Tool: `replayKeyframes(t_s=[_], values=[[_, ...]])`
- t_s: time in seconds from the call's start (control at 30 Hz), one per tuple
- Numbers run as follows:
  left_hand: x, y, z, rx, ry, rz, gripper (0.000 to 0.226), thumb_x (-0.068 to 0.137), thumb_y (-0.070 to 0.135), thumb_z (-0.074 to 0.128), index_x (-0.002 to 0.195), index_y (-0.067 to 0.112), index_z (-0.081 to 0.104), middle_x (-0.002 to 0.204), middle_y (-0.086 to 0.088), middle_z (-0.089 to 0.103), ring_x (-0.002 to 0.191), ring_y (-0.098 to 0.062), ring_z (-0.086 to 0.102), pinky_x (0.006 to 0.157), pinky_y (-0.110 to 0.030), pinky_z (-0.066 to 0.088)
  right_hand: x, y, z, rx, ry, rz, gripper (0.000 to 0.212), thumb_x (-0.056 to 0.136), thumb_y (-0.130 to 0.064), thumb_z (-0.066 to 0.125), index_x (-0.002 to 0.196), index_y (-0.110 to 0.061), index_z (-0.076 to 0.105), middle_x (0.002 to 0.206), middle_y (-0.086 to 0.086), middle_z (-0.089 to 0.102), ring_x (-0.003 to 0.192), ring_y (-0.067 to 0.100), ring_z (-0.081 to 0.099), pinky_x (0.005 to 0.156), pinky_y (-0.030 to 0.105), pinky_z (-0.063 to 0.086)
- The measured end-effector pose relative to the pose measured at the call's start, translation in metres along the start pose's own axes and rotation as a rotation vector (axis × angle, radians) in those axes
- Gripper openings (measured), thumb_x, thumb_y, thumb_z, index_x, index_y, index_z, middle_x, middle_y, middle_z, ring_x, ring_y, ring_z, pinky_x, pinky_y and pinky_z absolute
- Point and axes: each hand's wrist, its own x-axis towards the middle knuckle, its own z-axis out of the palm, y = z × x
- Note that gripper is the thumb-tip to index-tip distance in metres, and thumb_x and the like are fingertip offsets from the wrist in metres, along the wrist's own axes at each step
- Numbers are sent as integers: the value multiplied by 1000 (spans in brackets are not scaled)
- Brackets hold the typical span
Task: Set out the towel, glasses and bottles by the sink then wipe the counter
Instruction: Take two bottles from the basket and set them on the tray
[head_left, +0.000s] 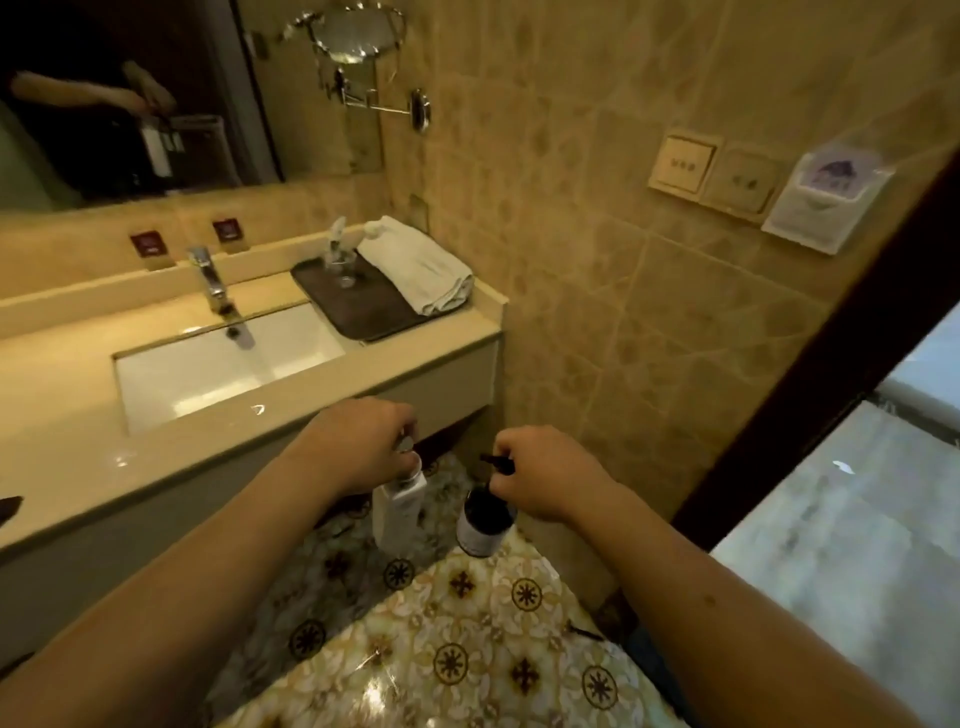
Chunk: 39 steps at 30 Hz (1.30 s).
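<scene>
My left hand (363, 447) grips the pump top of a white bottle (396, 512), which hangs below the counter's front edge. A dark bottle (484, 522) with a pale label dangles from my right hand (545, 470), held by its black pump. Both bottles are over the patterned floor, in front of the counter (78, 415). On the counter's far right a folded white towel (418, 265) lies on a dark tray (358, 306). Clear glasses (340, 260) stand on the tray's back part.
A white sink (218, 369) with a chrome faucet (210, 278) is set in the counter. A wall mirror (119, 98) and a round swing-arm mirror (358, 36) hang behind. Tiled wall with switches (714, 171) rises at right; a dark door frame (831, 384) runs beside it.
</scene>
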Motion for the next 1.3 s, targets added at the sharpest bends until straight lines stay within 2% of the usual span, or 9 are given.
replayKeyframes(t_s=[0.13,0.2,0.4,0.53,0.67,0.87,1.07,1.2,1.3], values=[[0,-35,7,-32,-5,-129,22,80,51,64,95,37,58,83,14,61,76,-10,56,61,-30,44,39,-19,6,96,-9,-106,7,90,-26,64,92,-26,58,89,-3,59,79,15,57,54,26,37],[7,-49,11,-42,-25,-180,23,78,52,63,95,38,59,83,15,61,75,-8,57,61,-29,45,61,-24,11,117,-21,-130,9,90,-26,65,98,-25,60,95,-3,62,83,16,58,56,27,38],[53,-80,16,-35,-79,-340,21,77,56,68,86,40,57,81,18,61,76,-1,55,73,-31,55,144,-14,10,137,-71,-217,8,88,-26,64,87,-26,57,89,-3,62,82,18,60,62,31,46],[99,-91,-2,-50,-67,-417,17,80,50,70,84,42,54,84,18,61,76,0,54,70,-24,51,207,7,-16,150,-124,-279,17,87,-26,67,84,-31,51,88,-5,59,81,16,57,60,29,41],[145,-99,-24,-77,-24,-477,16,83,44,72,89,41,57,88,17,64,75,0,56,64,-20,45,266,27,-43,139,-138,-345,12,88,-25,63,91,-29,52,87,-6,55,79,17,54,59,30,39],[209,-119,-52,-106,128,-517,20,89,38,71,106,30,65,101,9,68,75,-6,56,60,-18,39,334,43,-64,144,-29,-401,15,82,-23,66,86,-30,53,84,-6,59,78,18,54,56,28,35],[274,-153,-70,-177,215,-498,23,91,28,69,114,22,66,110,0,69,86,-15,63,67,-25,49,397,41,-67,190,26,-397,19,83,-28,69,91,-35,53,93,-5,65,83,16,61,66,30,50],[318,-196,-72,-179,216,-450,23,91,28,70,113,23,66,108,1,68,82,-13,58,56,-18,34,444,30,-68,212,14,-364,18,85,-32,69,93,-39,54,88,-10,63,79,11,61,67,28,54],[352,-238,-70,-220,232,-429,22,89,28,71,111,26,66,102,6,64,82,-11,56,55,-17,33,479,17,-66,218,17,-326,18,87,-33,70,94,-39,55,87,-12,61,79,9,61,70,27,56]])
